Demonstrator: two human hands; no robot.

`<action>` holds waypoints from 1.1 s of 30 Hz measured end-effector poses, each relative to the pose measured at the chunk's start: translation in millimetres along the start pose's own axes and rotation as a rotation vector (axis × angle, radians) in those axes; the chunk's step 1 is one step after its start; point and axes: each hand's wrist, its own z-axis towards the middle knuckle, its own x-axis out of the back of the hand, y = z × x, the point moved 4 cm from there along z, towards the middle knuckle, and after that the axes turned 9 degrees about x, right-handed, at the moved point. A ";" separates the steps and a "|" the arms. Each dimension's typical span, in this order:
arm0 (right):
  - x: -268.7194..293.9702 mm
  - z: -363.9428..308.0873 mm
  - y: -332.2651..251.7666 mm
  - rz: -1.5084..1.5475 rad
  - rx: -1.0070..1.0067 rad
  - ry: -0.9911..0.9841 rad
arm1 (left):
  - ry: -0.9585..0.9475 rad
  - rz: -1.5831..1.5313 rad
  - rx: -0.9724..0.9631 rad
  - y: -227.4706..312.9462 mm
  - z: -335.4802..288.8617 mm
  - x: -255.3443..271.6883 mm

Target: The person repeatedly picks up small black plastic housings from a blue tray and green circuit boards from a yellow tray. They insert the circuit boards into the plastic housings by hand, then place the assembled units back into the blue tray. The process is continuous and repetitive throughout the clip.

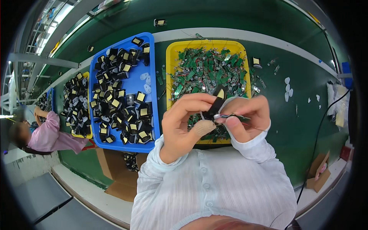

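In front of my chest, my left hand (184, 124) is closed on a small black plastic housing (217, 104) with a pale yellow pad on it. A beige cover wraps my left thumb. My right hand (249, 115) pinches a small wired part (230, 115) with thin red and dark wires, its whitish end against the housing. The fingers hide much of both pieces. Beyond my hands, a yellow tray (170, 57) holds a heap of small green circuit boards with wires. To its left, a blue tray (153, 76) carries many similar black housings and several clear-white flat pieces (147, 88).
Another yellow tray (87, 132) of black pieces stands farther left, near a person in pink (51, 134). An open cardboard box (111, 165) is below the blue tray. White flat pieces (287, 89) and loose boards lie on the green table (283, 149). A black cable (318, 132) hangs at right.
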 end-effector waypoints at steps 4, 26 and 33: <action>5.3 3.8 -13.5 -0.437 0.450 -0.159 | -0.017 0.044 0.035 0.6 -0.2 -1.2; -3.1 2.2 -34.4 -0.862 0.656 -0.390 | 0.012 0.342 -0.192 13.7 -2.8 -9.3; 38.9 13.3 -23.1 -0.774 0.084 -0.122 | 0.025 0.282 -0.344 18.9 -8.2 -2.1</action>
